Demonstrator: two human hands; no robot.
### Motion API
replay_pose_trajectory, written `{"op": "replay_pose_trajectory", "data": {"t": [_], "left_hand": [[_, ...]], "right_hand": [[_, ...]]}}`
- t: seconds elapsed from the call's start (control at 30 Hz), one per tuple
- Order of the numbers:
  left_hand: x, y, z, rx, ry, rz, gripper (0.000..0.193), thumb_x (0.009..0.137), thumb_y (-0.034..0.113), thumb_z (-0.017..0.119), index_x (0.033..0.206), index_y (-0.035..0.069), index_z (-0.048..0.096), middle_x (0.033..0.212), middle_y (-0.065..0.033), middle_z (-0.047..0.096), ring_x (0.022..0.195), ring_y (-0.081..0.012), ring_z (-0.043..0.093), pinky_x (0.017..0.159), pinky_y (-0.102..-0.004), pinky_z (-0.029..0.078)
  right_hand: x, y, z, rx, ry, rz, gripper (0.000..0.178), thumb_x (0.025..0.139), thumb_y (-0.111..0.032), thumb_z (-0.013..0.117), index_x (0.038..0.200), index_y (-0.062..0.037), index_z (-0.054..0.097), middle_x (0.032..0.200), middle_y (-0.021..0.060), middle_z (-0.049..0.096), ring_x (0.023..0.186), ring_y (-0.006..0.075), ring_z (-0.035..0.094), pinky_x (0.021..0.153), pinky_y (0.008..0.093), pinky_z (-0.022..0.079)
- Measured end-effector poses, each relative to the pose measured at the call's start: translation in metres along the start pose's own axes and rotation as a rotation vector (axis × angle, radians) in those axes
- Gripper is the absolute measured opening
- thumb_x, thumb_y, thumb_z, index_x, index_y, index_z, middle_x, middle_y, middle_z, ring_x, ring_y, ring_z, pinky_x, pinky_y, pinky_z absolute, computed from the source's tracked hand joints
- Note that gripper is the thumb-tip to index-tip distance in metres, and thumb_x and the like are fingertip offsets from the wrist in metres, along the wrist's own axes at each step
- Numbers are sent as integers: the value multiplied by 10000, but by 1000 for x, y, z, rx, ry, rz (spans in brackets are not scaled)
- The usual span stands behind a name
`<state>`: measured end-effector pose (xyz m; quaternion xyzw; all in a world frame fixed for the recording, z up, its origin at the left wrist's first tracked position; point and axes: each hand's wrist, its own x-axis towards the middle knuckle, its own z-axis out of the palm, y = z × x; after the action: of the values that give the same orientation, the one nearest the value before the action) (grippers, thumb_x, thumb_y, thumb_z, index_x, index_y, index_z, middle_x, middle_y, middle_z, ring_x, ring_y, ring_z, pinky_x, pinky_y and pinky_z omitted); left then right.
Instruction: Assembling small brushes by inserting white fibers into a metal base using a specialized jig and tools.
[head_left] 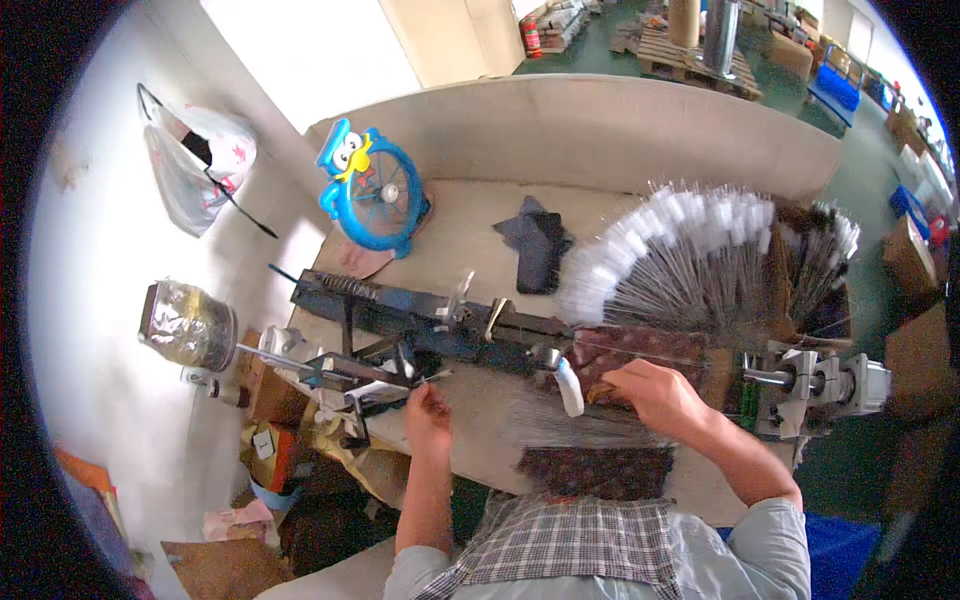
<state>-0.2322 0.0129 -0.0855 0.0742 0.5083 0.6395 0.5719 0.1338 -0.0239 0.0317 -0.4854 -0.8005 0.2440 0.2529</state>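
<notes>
My left hand is closed at the near side of a dark metal bench machine, its fingertips beside a small bracket. A small pale bit shows at those fingertips, too small to name. My right hand pinches its fingers together just right of a white curved handle; whatever they hold is too small to make out. A dark red-brown cloth lies behind the right hand. Thin loose wires spread on the table below it, above a second dark cloth.
White-bristled wire brushes fan out at the back right, with darker brushes beside them. A motor-like metal unit stands at the right edge. A blue duck-shaped fan and a dark phone are at the back.
</notes>
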Motion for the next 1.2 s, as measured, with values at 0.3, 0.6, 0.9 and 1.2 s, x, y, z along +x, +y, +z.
{"op": "replay_pose_trajectory", "data": {"t": [0.3,0.6,0.9,1.2], "left_hand": [[-132,-77,154,366,-576,-20,91,860,64,544,892,2,601,756,-72,594,656,-137,551,590,-251,439],[-134,-116,193,422,-742,-19,174,900,164,558,955,16,629,829,-29,633,655,-49,519,602,-192,423],[-133,-126,199,446,-811,-17,161,891,154,571,942,12,625,818,-42,625,645,-77,530,584,-206,429],[-132,-82,183,210,-418,-18,126,877,163,593,881,42,628,756,-30,612,592,-63,510,537,-196,406]], "right_hand": [[7,20,-35,125,371,83,198,739,-135,678,906,-29,669,776,127,644,724,288,607,672,361,487],[-23,34,-49,139,361,154,206,756,-164,657,925,-48,673,807,126,654,783,283,622,719,360,493],[-26,27,-64,412,227,345,189,747,-131,661,911,-36,671,764,96,632,728,255,599,681,337,478],[6,13,-44,-90,363,-5,157,757,-221,633,840,-90,662,736,65,583,771,255,575,719,369,469]]}}
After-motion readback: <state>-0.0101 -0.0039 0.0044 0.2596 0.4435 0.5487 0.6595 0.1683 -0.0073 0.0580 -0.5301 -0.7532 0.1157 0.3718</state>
